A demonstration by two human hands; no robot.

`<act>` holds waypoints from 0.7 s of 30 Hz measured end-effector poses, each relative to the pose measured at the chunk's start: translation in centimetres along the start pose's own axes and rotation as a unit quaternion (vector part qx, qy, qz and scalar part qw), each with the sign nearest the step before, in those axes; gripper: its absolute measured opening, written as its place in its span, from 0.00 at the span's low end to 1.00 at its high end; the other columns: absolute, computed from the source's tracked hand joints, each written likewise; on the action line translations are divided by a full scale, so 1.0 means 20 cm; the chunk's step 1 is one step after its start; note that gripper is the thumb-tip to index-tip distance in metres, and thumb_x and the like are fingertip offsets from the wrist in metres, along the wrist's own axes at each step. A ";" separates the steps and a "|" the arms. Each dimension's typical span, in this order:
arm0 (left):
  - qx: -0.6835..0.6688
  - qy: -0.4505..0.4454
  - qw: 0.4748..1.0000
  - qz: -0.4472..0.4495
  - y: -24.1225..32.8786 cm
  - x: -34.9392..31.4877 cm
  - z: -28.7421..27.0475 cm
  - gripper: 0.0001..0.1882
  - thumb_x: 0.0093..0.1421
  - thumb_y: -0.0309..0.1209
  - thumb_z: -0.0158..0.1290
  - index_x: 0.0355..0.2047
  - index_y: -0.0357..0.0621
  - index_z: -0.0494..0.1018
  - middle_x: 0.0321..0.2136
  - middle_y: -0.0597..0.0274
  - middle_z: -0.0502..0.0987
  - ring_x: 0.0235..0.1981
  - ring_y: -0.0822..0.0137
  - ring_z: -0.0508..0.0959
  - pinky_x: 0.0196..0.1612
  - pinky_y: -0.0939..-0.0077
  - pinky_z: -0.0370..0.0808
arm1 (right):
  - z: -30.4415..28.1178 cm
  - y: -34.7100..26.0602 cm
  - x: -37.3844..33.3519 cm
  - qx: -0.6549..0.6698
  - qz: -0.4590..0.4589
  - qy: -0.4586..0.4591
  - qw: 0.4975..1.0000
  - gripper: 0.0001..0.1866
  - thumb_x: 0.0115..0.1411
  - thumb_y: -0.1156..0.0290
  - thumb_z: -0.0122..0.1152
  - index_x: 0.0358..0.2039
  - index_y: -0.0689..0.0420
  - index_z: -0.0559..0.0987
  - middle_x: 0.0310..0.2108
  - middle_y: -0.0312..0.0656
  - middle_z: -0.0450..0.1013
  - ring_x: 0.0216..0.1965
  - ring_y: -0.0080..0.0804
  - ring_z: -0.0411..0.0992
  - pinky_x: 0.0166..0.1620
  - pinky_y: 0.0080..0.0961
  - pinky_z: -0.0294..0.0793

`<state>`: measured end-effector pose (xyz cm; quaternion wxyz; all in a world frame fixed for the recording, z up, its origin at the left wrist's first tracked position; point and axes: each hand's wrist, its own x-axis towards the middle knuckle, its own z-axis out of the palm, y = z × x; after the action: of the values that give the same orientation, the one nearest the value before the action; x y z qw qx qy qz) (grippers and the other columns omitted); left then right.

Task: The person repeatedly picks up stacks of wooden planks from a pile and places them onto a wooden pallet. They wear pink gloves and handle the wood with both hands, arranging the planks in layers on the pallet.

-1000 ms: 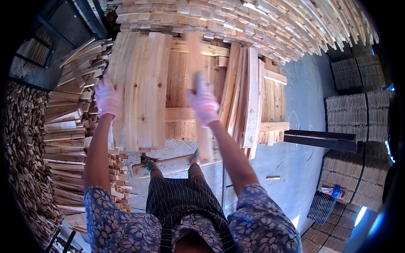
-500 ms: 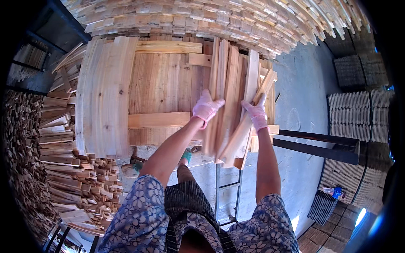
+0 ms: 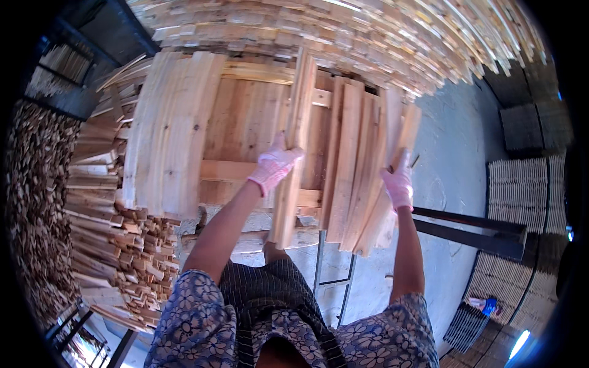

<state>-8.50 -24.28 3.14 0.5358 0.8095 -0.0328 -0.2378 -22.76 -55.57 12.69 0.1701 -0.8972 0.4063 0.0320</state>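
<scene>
In a pink-cuffed white glove, my left hand (image 3: 276, 164) is closed on a narrow wooden plank (image 3: 286, 211), which stands apart from the other loose planks and crosses the wooden panel (image 3: 236, 116). My right hand (image 3: 399, 180), gloved alike, grips the outer edge of a slanting plank (image 3: 410, 126) at the right end. Between my hands, several loose planks (image 3: 351, 159) lie side by side, their near ends overhanging. Crosswise battens (image 3: 228, 170) show beneath. At the panel's left lies a row of fitted boards (image 3: 169, 135).
A tall stack of planks (image 3: 276, 34) rises along the far side. Loose offcuts (image 3: 98, 227) heap up at the left. Dark metal bars (image 3: 472, 227) jut out at the right above the grey floor (image 3: 451, 147). Strapped bundles (image 3: 518, 187) line the right side.
My left hand has moved left with a plank, opening a gap to the other loose planks. My right hand has shifted right along with the outermost plank. The whole view has swung slightly.
</scene>
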 end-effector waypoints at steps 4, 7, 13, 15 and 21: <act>0.234 0.020 0.969 -0.077 0.27 -0.05 -0.51 0.37 0.63 0.37 0.54 0.69 0.40 0.54 0.45 0.38 0.77 0.45 0.45 0.81 0.48 0.56 0.77 | 0.13 -0.16 -0.16 0.165 -0.074 -0.011 0.984 0.55 0.54 0.63 0.69 0.76 0.53 0.46 0.61 0.62 0.63 0.54 0.50 0.74 0.57 0.38 0.74; 0.404 0.167 0.895 -0.088 0.06 0.02 -0.58 0.35 0.62 0.33 0.52 0.69 0.43 0.54 0.47 0.36 0.72 0.45 0.42 0.80 0.47 0.49 0.78 | 0.33 -0.76 -0.32 0.329 -0.150 -0.082 0.929 0.54 0.56 0.61 0.70 0.75 0.57 0.47 0.66 0.62 0.58 0.59 0.47 0.70 0.59 0.36 0.71; 0.412 0.110 0.904 -0.010 0.07 -0.09 -0.64 0.40 0.61 0.40 0.58 0.68 0.42 0.53 0.56 0.40 0.66 0.53 0.39 0.75 0.57 0.49 0.74 | 0.84 -1.43 -0.39 -0.007 -0.136 -0.063 0.989 0.48 0.57 0.61 0.62 0.74 0.46 0.48 0.57 0.65 0.61 0.57 0.66 0.68 0.55 0.53 0.73; 0.357 0.120 0.925 0.059 0.09 -0.21 -0.86 0.34 0.61 0.42 0.59 0.63 0.43 0.62 0.57 0.45 0.68 0.56 0.40 0.73 0.60 0.48 0.70 | 0.84 -1.40 -0.38 0.048 -0.148 -0.085 0.984 0.47 0.56 0.62 0.63 0.73 0.44 0.50 0.55 0.64 0.61 0.57 0.65 0.68 0.54 0.52 0.74; 0.577 0.186 0.783 0.136 -0.65 0.02 -1.98 0.24 0.64 0.33 0.50 0.61 0.55 0.67 0.58 0.41 0.70 0.57 0.41 0.73 0.55 0.52 0.76 | 1.10 -1.24 -0.22 0.045 -0.276 0.035 0.960 0.43 0.61 0.55 0.58 0.73 0.46 0.51 0.59 0.68 0.59 0.57 0.68 0.67 0.60 0.53 0.69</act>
<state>6.01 14.85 3.97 -0.0093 0.9833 -0.1732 0.0556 -5.49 -29.95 -0.26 0.1983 -0.9664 0.1500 -0.0659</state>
